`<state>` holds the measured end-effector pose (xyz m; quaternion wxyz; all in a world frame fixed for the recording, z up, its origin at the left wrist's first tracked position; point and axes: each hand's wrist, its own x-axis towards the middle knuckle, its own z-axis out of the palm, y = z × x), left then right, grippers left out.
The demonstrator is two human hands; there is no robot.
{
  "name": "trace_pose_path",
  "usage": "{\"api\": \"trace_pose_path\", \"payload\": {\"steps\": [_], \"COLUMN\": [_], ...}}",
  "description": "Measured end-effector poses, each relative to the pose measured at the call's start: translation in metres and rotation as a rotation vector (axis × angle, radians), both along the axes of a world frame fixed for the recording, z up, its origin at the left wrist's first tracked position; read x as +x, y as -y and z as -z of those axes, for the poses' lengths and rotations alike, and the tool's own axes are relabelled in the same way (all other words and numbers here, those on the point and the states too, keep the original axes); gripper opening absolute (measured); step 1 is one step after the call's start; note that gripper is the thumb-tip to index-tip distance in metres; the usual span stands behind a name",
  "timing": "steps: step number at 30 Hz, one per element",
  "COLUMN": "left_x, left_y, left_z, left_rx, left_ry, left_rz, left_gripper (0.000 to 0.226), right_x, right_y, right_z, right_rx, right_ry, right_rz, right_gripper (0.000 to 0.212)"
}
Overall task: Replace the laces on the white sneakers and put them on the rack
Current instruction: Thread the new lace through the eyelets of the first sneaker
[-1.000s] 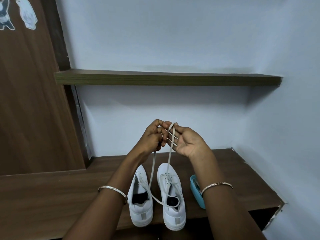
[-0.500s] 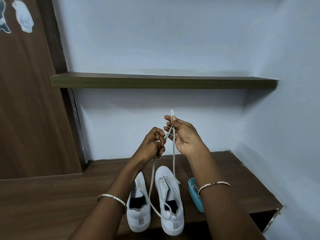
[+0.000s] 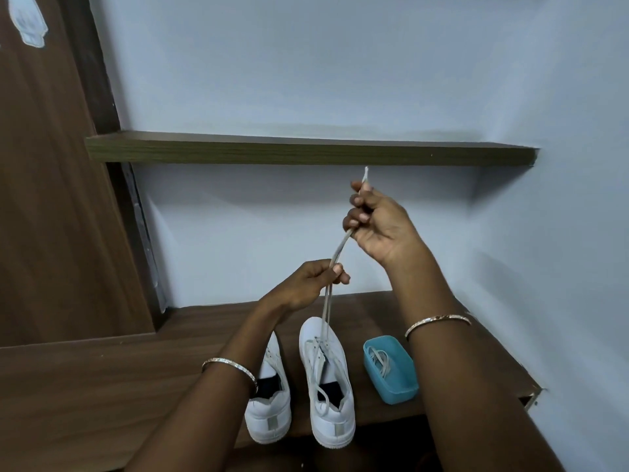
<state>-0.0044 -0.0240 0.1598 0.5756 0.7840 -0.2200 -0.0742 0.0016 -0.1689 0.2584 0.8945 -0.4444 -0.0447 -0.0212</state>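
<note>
Head view: a person stands at a wooden ledge [image 3: 102,369] set into a pale blue wall corner, both bare arms reaching forward.
Right hand [image 3: 381,229]: the higher of the two, fingers curled round the lace [image 3: 340,248], whose tip pokes up out of the top of the fist.
Left hand [image 3: 306,284]: lower and nearer the shoes, thumb and fingers pinching the same lace where two strands come up together.
Lace path: pulled straight from the right fist down to the left pinch, then two strands drop to the front eyelets of the right sneaker [image 3: 335,424].
Right sneaker: white, flat on the ledge, toe to the wall, heel at the near edge; loose lace loops lie over its tongue and opening.
Left sneaker [image 3: 269,417]: white, just beside its pair and facing the same way, partly hidden by the left forearm; I cannot tell whether it carries a lace.
Blue tub [image 3: 391,393]: on the ledge near the right sneaker's outer side, not touching it, with a spare lace [image 3: 379,361] coiled inside.
Upper shelf [image 3: 306,153]: a dark wooden board fixed to the wall above the hands.
Wrists: a thin left bangle [image 3: 228,364] and a right bangle [image 3: 437,320].
Far left: a brown wooden panel [image 3: 41,199] with a pale sticker [image 3: 32,25] near its top.
</note>
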Motion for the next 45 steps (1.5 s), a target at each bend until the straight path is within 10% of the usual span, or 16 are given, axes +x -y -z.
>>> {"api": "trace_pose_path", "payload": {"steps": [9,16,28,33,42,45], "left_x": [0.032,0.053,0.07,0.073,0.076,0.075], "left_y": [-0.014,-0.004,0.008,0.015,0.016,0.015], "left_z": [0.097,0.093,0.095,0.086,0.079,0.076], "left_rx": [0.242,0.259,0.204,0.236,0.208,0.154], "left_ry": [0.046,0.126,0.197,0.253,0.277,0.298], "left_rz": [-0.075,-0.128,-0.016,0.022,0.013,-0.001], "left_gripper": [0.028,0.03,0.018,0.015,0.014,0.016], "right_x": [0.011,0.019,0.066,0.069,0.065,0.057], "right_y": [0.056,0.045,0.004,0.009,0.024,0.032], "right_z": [0.054,0.185,0.264,0.259,0.232,0.221], "right_rx": [0.103,-0.644,-1.629,-1.408,-1.472,-1.131], "right_ry": [-0.142,-0.539,-0.178,-0.139,-0.098,-0.126], "right_rz": [0.123,0.085,0.005,-0.163,0.184,0.241], "right_gripper": [0.025,0.006,0.034,0.033,0.013,0.012]}}
